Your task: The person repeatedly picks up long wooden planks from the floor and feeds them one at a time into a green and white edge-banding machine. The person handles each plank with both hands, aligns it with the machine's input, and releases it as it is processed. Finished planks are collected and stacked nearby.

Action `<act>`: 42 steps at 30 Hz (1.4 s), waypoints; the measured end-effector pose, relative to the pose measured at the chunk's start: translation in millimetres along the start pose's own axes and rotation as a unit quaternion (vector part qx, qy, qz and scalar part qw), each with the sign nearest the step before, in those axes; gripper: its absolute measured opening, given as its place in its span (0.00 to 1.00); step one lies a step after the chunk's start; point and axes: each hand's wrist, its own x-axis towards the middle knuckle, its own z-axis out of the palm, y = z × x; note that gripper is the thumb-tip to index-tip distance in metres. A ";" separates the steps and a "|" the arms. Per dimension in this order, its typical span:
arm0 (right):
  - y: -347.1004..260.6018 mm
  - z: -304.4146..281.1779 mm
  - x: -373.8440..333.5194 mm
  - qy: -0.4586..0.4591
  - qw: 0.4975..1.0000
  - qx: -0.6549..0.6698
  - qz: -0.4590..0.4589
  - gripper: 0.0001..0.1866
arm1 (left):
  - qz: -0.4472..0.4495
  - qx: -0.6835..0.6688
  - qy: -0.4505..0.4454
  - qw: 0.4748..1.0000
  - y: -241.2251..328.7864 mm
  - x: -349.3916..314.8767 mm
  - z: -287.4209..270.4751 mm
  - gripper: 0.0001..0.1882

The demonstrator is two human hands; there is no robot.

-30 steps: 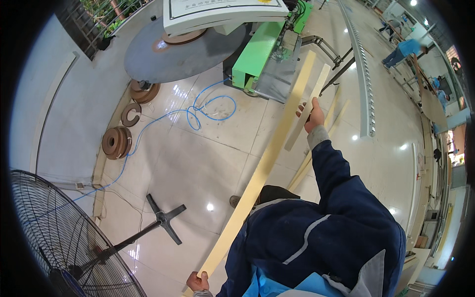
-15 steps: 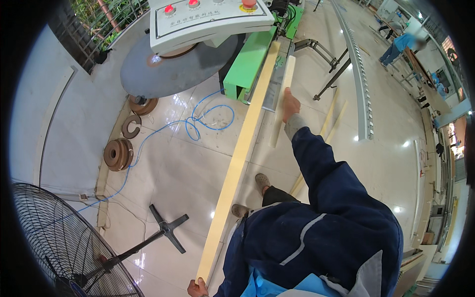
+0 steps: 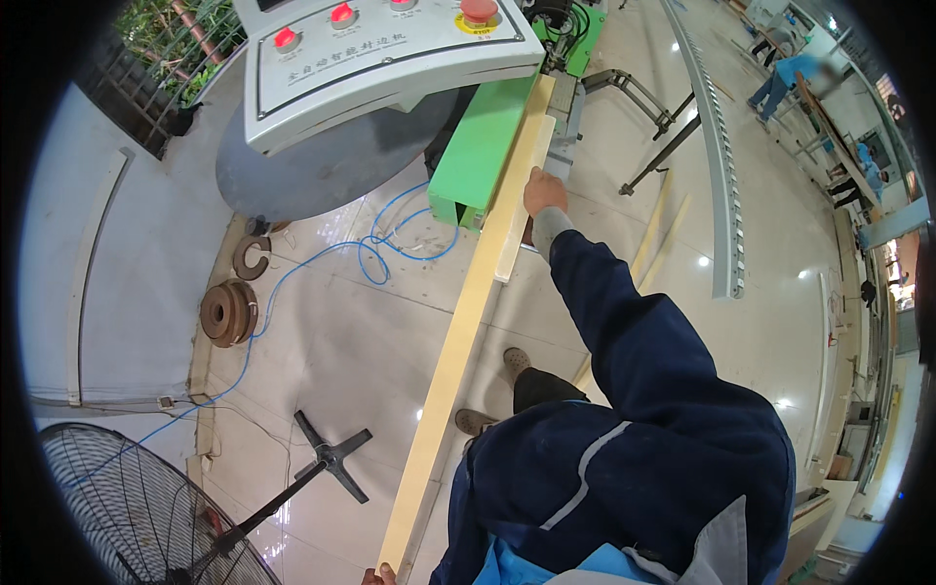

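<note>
1. With twelve at the top of the view, the long pale-yellow strip (image 3: pixel 439 405) runs from between six and seven o'clock up to between twelve and one, its far end beside the green machine housing (image 3: pixel 485 146). That end looks already lined up with the machine; whether it rests there or is held just above, I cannot tell.

2. The short pale strip (image 3: pixel 517 219) lies at about one o'clock, along the right side of the long one. They appear to touch or overlap for its full length, so the bringing-together looks mostly done.

3. The right hand (image 3: pixel 544 193), at one o'clock, has its grip closed on the short strip's right edge; the fingers underneath are mostly hidden. Whether they also take in the long strip, I cannot tell.

4. The left hand (image 3: pixel 378 575), between six and seven o'clock, pinches the near end of the long strip, thumb on top; the rest is cut off by the lower edge.

5. Neither strip is let go yet, so release is one part left undone.

6. Two loose yellow strips (image 3: pixel 650 237) lie on the tiled floor between two and three o'clock, in neither hand.

7. The white control panel (image 3: pixel 390 58), at half past eleven, has no hand on it. Coiled brown edge-banding rolls (image 3: pixel 228 312) sit at nine o'clock by the wall.
</note>
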 end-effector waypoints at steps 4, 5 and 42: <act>-4.8 -9.9 2.9 0.013 0.999 0.031 0.038 0.21 | 0.016 0.062 -0.043 0.997 26.7 7.3 -8.3 0.31; -6.3 -14.3 4.6 0.013 0.998 0.037 0.042 0.21 | 0.033 0.080 -0.043 0.995 33.1 8.1 -9.3 0.31; 6.8 -27.0 61.9 0.019 0.993 0.106 0.049 0.26 | 0.041 -0.206 -0.072 0.975 284.9 81.6 73.1 0.37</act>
